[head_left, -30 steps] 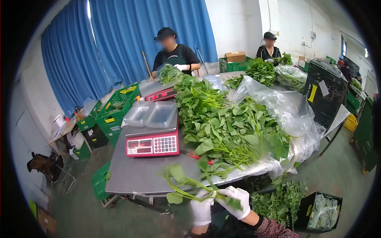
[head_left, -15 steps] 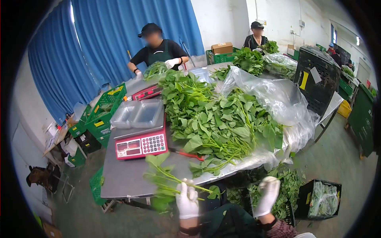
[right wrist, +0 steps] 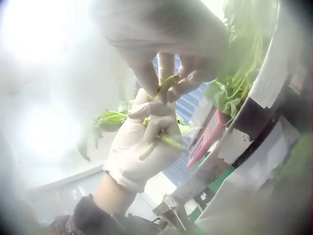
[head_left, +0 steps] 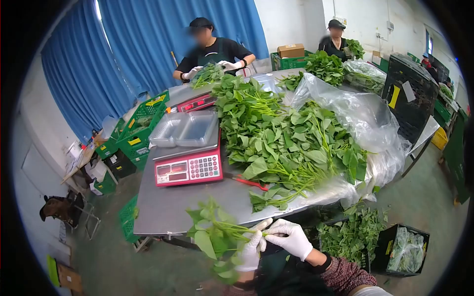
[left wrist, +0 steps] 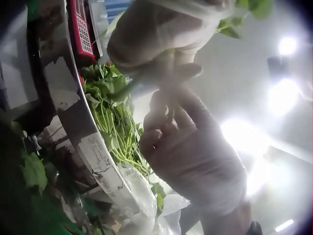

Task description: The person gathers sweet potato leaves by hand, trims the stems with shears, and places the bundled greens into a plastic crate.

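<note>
Head view: my left hand (head_left: 249, 252), gloved, is wrapped round the stems of a bunch of leafy greens (head_left: 213, 238), fingers curled tight on it. My right hand (head_left: 291, 239), also gloved, sits right against it, thumb & fingers pinching the cut stem ends. The bunch is off the bench (head_left: 168, 212), in the air just in front of its near edge, leaves fanning to my left.

Right wrist view shows the same: stem ends nipped betw. my right fingertips (right wrist: 165, 66), left fist closed on the stalks below. Left wrist view is blurry but shows both gloves meeting on the stems.

On the bench: a red scale (head_left: 188, 168) w/ keypad twd the near left corner, clear plastic trays (head_left: 185, 130) on its pan. A 2nd red scale (head_left: 197, 102) sits further back. A big pile of greens (head_left: 291, 143) covers the middle & right side, partly on a clear plastic sheet (head_left: 368, 123) that hangs over the right edge. A red-handled tool (head_left: 247, 182) lies betw. scale & pile; can't tell what kind.

Green crates (head_left: 143, 123) stand off the left edge, a black crate (head_left: 407, 98) by the far right corner, and a floor crate (head_left: 402, 251) w/ more greens below the near right corner. A person in black (head_left: 212, 52) handles greens at the far edge; another person (head_left: 336, 42) stands nr the far right corner.
</note>
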### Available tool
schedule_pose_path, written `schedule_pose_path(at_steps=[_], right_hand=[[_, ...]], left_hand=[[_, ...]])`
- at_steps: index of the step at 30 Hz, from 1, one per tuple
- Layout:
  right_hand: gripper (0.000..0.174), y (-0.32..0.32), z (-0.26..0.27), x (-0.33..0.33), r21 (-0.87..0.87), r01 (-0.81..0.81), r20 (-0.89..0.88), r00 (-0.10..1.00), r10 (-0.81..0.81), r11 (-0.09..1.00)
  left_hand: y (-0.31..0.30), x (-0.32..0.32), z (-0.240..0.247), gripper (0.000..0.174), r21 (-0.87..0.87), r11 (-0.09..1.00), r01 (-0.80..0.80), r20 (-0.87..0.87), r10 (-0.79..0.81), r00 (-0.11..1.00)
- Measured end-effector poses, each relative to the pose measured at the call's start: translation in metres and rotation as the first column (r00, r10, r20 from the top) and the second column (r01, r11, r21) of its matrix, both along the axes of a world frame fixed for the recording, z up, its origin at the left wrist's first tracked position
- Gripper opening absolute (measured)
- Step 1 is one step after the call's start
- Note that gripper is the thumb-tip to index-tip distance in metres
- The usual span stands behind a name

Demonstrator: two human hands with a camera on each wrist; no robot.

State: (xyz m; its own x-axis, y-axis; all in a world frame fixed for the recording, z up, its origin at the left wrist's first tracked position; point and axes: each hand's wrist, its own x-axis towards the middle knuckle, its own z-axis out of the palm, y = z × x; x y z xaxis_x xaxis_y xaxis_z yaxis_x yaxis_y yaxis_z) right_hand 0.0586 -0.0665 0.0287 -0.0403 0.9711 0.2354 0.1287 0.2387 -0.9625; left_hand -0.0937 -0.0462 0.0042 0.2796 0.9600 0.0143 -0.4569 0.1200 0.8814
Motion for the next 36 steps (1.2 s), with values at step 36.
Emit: schedule_pose_path(at_steps=[36], right_hand=[[0.025,-0.009,0.007,0.006,0.789,0.08,0.488,0.521,-0.7,0.609]], left_hand=[[-0.01,0.029,0.008,0.02,-0.221,0.958,-0.184,0.122,0.214,0.969]])
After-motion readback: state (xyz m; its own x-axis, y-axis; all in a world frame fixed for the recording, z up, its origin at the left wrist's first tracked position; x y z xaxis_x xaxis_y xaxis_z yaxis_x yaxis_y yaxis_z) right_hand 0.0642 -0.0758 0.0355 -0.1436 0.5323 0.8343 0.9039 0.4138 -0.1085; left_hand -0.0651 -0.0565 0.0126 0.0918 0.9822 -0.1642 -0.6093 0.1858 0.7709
